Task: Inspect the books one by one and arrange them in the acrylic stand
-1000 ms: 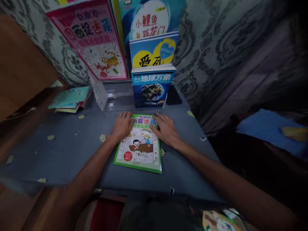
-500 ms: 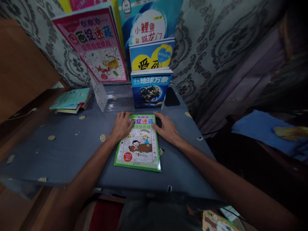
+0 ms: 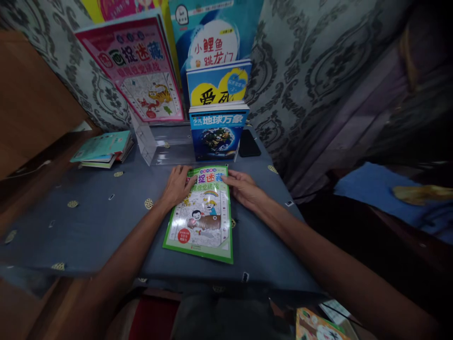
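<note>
A green-bordered children's book [image 3: 203,226] with a cartoon line-drawing cover lies in front of me, its upper part between my hands. My left hand [image 3: 177,186] holds its upper left edge, thumb on the cover. At the upper right edge, my right hand [image 3: 246,189] pinches the book, thumb on top and the other fingers partly hidden beneath. Just beyond stands a clear acrylic book rack [image 3: 170,153]. It holds a pink book [image 3: 141,75] on the left and a blue earth-cover book [image 3: 215,137] in front on the right.
A yellow-and-blue book [image 3: 198,87] and a tall teal book [image 3: 244,28] stand behind. Several books lie in a stack [image 3: 102,146] at the left. A black phone [image 3: 249,143] rests right of the rack. The grey patterned tablecloth [image 3: 106,226] covers the table.
My right hand has turned and closed its fingers at the book's edge. The book's lower edge has come slightly nearer to me. The left hand keeps its place.
</note>
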The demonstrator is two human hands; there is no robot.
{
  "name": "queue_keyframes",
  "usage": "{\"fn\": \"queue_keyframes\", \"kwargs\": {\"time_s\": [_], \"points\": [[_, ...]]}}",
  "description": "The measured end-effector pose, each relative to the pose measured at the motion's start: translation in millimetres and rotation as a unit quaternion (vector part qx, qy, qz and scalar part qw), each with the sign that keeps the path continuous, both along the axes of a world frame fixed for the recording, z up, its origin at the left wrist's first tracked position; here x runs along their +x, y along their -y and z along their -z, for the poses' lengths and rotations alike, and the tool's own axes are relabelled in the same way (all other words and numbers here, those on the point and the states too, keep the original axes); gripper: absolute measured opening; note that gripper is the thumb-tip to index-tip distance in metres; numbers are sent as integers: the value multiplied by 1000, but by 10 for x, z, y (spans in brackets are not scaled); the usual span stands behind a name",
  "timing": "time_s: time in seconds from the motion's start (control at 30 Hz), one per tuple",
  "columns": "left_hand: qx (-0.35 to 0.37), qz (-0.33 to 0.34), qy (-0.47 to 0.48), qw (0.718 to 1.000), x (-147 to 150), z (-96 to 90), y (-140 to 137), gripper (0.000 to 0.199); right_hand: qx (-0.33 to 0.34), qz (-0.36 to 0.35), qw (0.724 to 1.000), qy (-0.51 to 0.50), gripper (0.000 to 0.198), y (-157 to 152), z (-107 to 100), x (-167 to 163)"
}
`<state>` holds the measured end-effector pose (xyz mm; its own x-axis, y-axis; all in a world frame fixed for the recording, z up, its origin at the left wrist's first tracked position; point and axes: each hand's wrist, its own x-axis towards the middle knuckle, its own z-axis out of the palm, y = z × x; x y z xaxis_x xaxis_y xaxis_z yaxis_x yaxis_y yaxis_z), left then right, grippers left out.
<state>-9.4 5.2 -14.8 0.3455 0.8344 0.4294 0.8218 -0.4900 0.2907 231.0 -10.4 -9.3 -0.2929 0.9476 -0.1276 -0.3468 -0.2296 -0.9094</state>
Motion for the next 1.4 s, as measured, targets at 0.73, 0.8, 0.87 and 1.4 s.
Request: {"fn": "queue_keyframes", "kwargs": {"time_s": [0.73, 0.8, 0.87, 1.4], "points": [[12, 17, -125, 992, 252, -176, 91, 29, 154, 59, 975, 149, 33, -25, 132, -11], [-3, 56, -108, 993, 381, -202, 95, 31, 164, 63, 972, 159, 32, -56, 167, 7], [-17, 92, -94, 991, 503, -193, 83, 32, 175, 84, 964, 184, 31, -103, 215, 52], [-24, 120, -81, 989, 611, -13, 27, 37, 362, 91, 777, 507, 41, -13, 84, 268]]}}
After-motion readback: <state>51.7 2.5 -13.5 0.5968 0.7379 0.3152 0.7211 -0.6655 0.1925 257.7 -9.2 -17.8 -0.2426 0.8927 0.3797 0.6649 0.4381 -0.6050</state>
